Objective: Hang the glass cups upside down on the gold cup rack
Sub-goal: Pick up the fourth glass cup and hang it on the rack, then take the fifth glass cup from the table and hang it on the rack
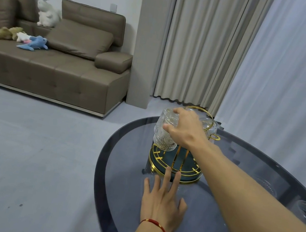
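Left hand (162,200) flat, right hand (183,130) hiding cup (161,137)

Right forearm stretched forward from the lower right, bare, wrist bent slightly down. Right hand (183,130) with fingers and thumb curled in a grip around a clear ribbed glass cup (165,134) held upside down. Left hand (162,200) palm down, fingers straight and spread, pointing forward, resting flat on the dark round glass worktop (117,180). Thin red cord bracelet (157,228) circling the left wrist.

brown sofa (51,66), beige curtains (198,42)
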`<move>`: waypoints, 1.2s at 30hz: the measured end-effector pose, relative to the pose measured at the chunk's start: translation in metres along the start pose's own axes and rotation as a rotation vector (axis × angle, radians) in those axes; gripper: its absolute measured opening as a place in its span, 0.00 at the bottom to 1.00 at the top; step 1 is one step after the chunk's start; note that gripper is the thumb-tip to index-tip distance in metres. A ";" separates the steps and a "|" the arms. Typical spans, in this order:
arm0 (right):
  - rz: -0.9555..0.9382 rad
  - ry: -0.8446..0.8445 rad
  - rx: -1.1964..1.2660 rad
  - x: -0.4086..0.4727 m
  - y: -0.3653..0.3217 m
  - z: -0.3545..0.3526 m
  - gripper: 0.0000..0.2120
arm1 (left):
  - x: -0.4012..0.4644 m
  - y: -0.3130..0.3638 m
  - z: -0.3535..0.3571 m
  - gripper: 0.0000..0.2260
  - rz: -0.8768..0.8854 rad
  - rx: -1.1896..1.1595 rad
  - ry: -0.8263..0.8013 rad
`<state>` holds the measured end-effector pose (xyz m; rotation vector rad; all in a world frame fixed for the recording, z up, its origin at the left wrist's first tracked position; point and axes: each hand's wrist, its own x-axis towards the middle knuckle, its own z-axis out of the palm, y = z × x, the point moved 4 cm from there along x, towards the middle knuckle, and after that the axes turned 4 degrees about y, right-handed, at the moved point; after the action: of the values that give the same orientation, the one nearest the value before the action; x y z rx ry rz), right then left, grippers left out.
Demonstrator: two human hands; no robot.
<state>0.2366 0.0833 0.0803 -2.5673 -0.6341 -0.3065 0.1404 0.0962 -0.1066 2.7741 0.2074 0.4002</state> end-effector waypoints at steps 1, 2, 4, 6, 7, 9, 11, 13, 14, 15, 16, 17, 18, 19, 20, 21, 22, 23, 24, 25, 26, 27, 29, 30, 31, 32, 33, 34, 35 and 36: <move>0.001 -0.005 -0.017 -0.002 0.000 0.003 0.32 | 0.000 0.000 0.000 0.32 0.000 0.008 -0.002; -0.001 -0.008 -0.038 -0.003 -0.001 0.007 0.31 | 0.000 0.000 0.000 0.32 -0.001 0.017 -0.004; -0.009 -0.008 -0.071 -0.006 -0.003 0.013 0.28 | 0.000 0.001 0.000 0.32 0.000 0.024 -0.010; -0.010 0.006 -0.101 -0.008 -0.005 0.016 0.27 | -0.002 0.001 0.000 0.31 0.005 0.030 -0.019; -0.008 0.017 -0.128 -0.008 -0.005 0.016 0.26 | -0.002 0.000 0.000 0.31 0.006 0.036 -0.026; -0.009 0.027 -0.201 -0.009 -0.005 0.016 0.24 | -0.001 0.000 0.000 0.31 0.007 0.041 -0.036; -0.018 0.022 -0.248 -0.013 -0.005 0.017 0.22 | -0.001 0.002 -0.002 0.31 0.004 0.051 -0.036; -0.027 0.038 -0.239 -0.023 -0.002 0.015 0.21 | -0.002 0.003 -0.004 0.31 0.005 0.067 -0.037; -0.050 0.080 -0.231 -0.030 0.000 0.012 0.20 | -0.003 0.004 -0.006 0.30 0.003 0.071 -0.029; -0.082 0.143 -0.222 -0.038 0.004 0.008 0.19 | -0.004 0.005 -0.009 0.30 0.000 0.071 -0.013; -0.113 0.211 -0.193 -0.049 0.009 0.003 0.19 | -0.006 0.007 -0.013 0.30 0.001 0.063 0.012; -0.129 0.268 -0.138 -0.062 0.016 -0.003 0.18 | -0.008 0.011 -0.018 0.30 0.010 0.047 0.047; -0.133 0.314 -0.070 -0.078 0.025 -0.009 0.17 | -0.010 0.015 -0.024 0.30 0.029 0.021 0.087; -0.132 0.362 -0.006 -0.095 0.036 -0.015 0.16 | -0.012 0.021 -0.030 0.28 0.055 -0.018 0.130; -0.125 0.412 0.040 -0.113 0.049 -0.020 0.16 | -0.015 0.027 -0.036 0.26 0.083 -0.068 0.168; -0.108 0.462 0.063 -0.132 0.064 -0.025 0.15 | -0.017 0.034 -0.040 0.24 0.110 -0.126 0.198; -0.078 0.509 0.071 -0.150 0.081 -0.029 0.15 | -0.020 0.041 -0.044 0.22 0.134 -0.194 0.219; -0.027 0.559 0.081 -0.167 0.099 -0.032 0.16 | -0.024 0.049 -0.047 0.20 0.159 -0.272 0.239; 0.048 0.612 0.095 -0.183 0.120 -0.035 0.17 | -0.028 0.057 -0.050 0.19 0.185 -0.351 0.259; 0.144 0.668 0.111 -0.197 0.141 -0.038 0.18 | -0.031 0.065 -0.053 0.18 0.211 -0.412 0.275; 0.256 0.715 0.128 -0.210 0.162 -0.041 0.20 | -0.035 0.072 -0.056 0.18 0.231 -0.449 0.283; 0.378 0.754 0.151 -0.221 0.181 -0.044 0.22 | -0.038 0.078 -0.058 0.18 0.243 -0.473 0.286; 0.628 0.824 0.226 -0.237 0.217 -0.050 0.28 | -0.041 0.086 -0.059 0.19 0.228 -0.529 0.258; 0.730 0.848 0.273 -0.242 0.232 -0.052 0.33 | -0.043 0.089 -0.059 0.20 0.199 -0.565 0.226; 0.793 0.853 0.319 -0.245 0.245 -0.053 0.38 | -0.044 0.089 -0.059 0.22 0.159 -0.601 0.188; 0.828 0.831 0.362 -0.246 0.255 -0.053 0.43 | -0.045 0.089 -0.059 0.24 0.118 -0.628 0.151; 0.857 0.792 0.405 -0.245 0.264 -0.050 0.47 | -0.046 0.088 -0.059 0.26 0.089 -0.641 0.119; 0.888 0.753 0.447 -0.244 0.273 -0.046 0.51 | -0.048 0.086 -0.059 0.28 0.072 -0.644 0.092; 0.912 0.725 0.486 -0.242 0.281 -0.042 0.52 | -0.050 0.085 -0.058 0.30 0.059 -0.644 0.076; 0.925 0.709 0.524 -0.240 0.288 -0.039 0.52 | -0.051 0.082 -0.058 0.31 0.046 -0.640 0.067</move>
<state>0.1647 -0.2521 -0.0764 -1.7955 0.6407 -0.5715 0.0822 0.0270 -0.0386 2.1414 0.0199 0.4725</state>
